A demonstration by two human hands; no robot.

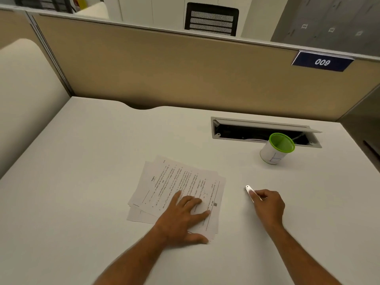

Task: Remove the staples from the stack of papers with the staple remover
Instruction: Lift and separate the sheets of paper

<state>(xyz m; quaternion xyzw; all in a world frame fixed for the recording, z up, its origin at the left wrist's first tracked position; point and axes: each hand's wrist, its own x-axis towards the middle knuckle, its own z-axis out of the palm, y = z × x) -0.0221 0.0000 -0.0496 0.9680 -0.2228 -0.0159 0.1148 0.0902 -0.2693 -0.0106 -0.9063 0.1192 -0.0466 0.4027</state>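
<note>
I am seeing the papers lying fanned and slightly askew near the middle of the white table. My left hand is pressing flat on their near right part, fingers spread, grip released. My right hand is resting on the table well right of the papers, its grip closing on the staple remover, whose metal tip is pointing away and left. A green-rimmed cup is standing farther back.
</note>
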